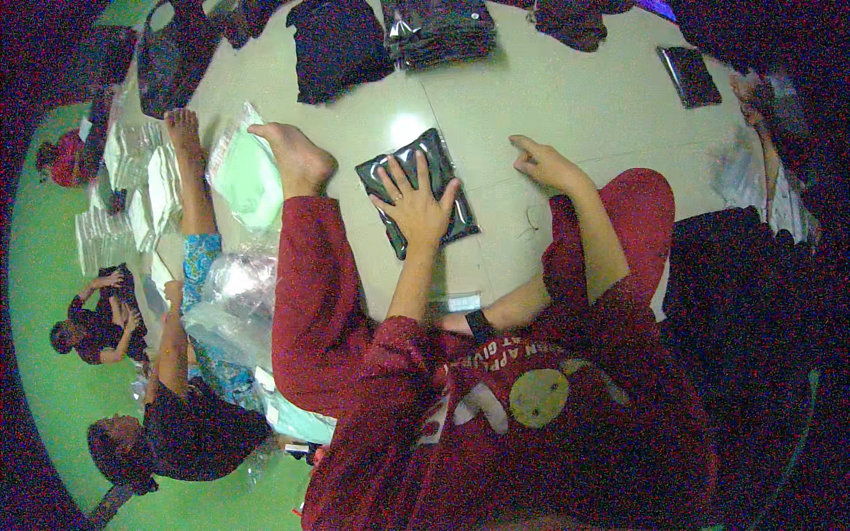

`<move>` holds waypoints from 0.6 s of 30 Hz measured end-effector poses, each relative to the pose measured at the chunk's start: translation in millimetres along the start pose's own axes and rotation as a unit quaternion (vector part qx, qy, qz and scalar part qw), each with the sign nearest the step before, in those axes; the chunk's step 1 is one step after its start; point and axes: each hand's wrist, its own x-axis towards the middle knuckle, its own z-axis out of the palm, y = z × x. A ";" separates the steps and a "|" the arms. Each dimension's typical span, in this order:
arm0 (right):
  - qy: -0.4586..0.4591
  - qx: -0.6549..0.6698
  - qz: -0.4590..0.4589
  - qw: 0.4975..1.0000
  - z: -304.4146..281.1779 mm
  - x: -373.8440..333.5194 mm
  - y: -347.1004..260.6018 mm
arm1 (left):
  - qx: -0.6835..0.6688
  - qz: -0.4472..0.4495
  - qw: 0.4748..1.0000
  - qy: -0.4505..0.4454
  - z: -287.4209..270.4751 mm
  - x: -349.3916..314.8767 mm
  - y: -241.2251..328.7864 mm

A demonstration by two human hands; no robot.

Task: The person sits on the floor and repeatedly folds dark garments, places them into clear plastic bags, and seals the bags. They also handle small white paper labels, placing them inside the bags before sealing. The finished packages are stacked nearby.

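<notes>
A folded black garment in a shiny clear plastic bag (432, 146) lies at a slant on the pale floor in front of me. My left hand (416, 205) rests flat on top of it, fingers spread, gripping nothing. To the right of the package, my right hand (551, 168) is apart from it, just above the floor. Its index finger is stretched out and the other fingers are partly bent; nothing shows in it. A thin dark loop (532, 219) lies on the floor below this hand.
Black garments (338, 49) and a stack of bagged dark garments (440, 35) lie at the far side. Another black package (689, 77) is at far right. Green-tinted plastic bags (248, 177) lie beside my bare foot. A co-worker (208, 434) sits at left; dark cloth (735, 292) is heaped at right.
</notes>
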 end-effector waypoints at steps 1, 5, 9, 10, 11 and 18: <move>-0.015 -0.005 0.003 1.000 4.3 3.6 -0.6 | -0.002 0.007 1.000 0.011 1.4 -3.4 2.6; -0.056 0.013 -0.009 0.998 21.2 12.2 -9.3 | -0.012 0.011 0.999 -0.043 4.3 -1.4 2.4; -0.088 0.065 -0.004 0.994 24.2 17.4 -20.1 | -0.017 0.007 0.999 -0.051 5.8 -0.4 3.0; -0.092 0.057 0.000 0.994 23.9 16.5 -21.4 | -0.020 0.004 0.998 -0.058 5.0 0.5 3.3; -0.093 0.050 0.000 0.994 23.2 15.1 -22.0 | -0.013 -0.005 0.997 -0.074 3.2 1.4 3.8; -0.007 0.035 -0.011 0.999 -8.9 -31.2 -13.9 | -0.179 0.103 0.970 -0.129 -54.2 -7.7 -37.3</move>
